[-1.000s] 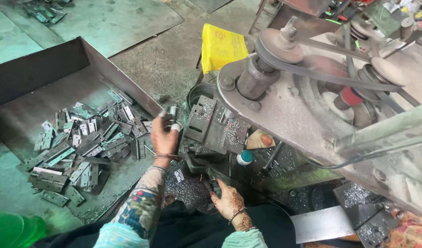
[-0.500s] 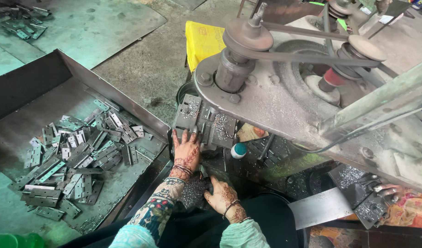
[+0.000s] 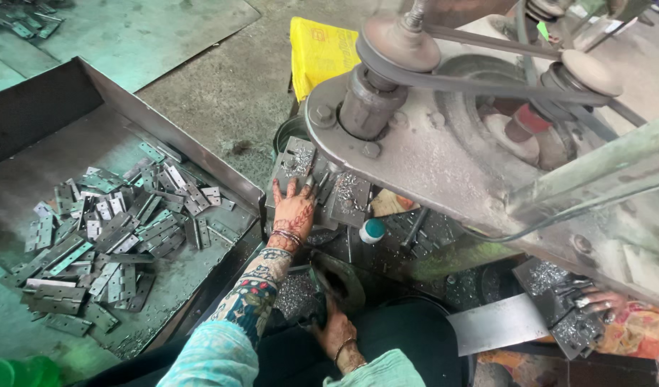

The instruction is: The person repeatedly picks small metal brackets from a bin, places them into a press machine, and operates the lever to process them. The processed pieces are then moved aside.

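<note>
Head view: left hand (image 3: 294, 210), henna-patterned, lies flat with fingers spread on the grey metal work plate (image 3: 299, 161) of the machine, gripping nothing; the piece under the palm cannot be made out; bangles at the wrist, patterned sleeve and teal cuff behind it.

Right hand (image 3: 334, 331) sits lower, near the body, curled around a dark metal lever handle (image 3: 316, 287); fingers mostly hidden, so grip looks closed on it; pile of silvery metal shavings (image 3: 295, 295) just left of this hand.

Left of the left hand: a large shallow grey sheet-metal tray (image 3: 164, 132), its raised edge close beside the wrist; inside it a loose heap of flat steel hinges (image 3: 103, 229), well apart from the fingers.

Above and right of the left hand: the heavy grey cast arm of the press (image 3: 430, 154) with a round pulley (image 3: 401, 43) and a black drive belt (image 3: 487, 86); this arm overhangs the plate and blocks sight of what lies past the fingertips.

Right of the left hand: a small white bottle with teal cap (image 3: 372, 231); a yellow cloth (image 3: 322, 50) lies farther up.

Far right: another person's hand (image 3: 595, 301) on a chip-strewn dark plate (image 3: 559, 301).
</note>
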